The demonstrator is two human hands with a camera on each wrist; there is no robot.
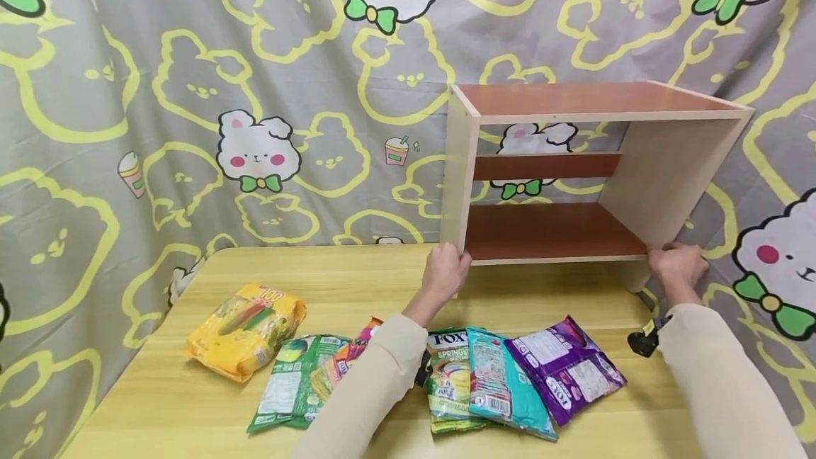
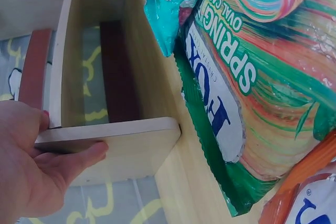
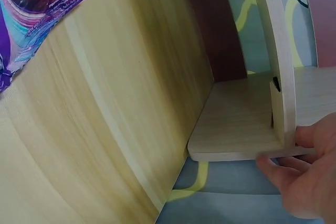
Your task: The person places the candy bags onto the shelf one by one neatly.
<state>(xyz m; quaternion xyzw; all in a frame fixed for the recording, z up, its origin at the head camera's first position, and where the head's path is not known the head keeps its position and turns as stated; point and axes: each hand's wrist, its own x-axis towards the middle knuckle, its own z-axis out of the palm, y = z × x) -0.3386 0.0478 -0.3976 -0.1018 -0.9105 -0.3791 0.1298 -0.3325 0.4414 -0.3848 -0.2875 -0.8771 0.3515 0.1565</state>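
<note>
A small wooden shelf (image 1: 554,231) with a reddish-brown top and pale side panels stands at the back right of the table. My left hand (image 1: 445,273) grips the front edge of its left side panel, level with the middle board. In the left wrist view, the thumb and fingers of that hand (image 2: 31,166) lie on either face of the panel (image 2: 121,135). My right hand (image 1: 677,268) holds the right side panel at about the same height. The right wrist view shows this hand's fingers (image 3: 278,174) around the panel's edge, beside the board's end (image 3: 283,103).
Candy bags lie on the table (image 1: 376,264) in front of the shelf: a green Fox's bag (image 1: 449,381), a teal one (image 1: 510,382) and a purple one (image 1: 567,368). Further left are another green bag (image 1: 290,381) and a yellow bag (image 1: 248,328). A patterned curtain (image 1: 255,76) hangs behind.
</note>
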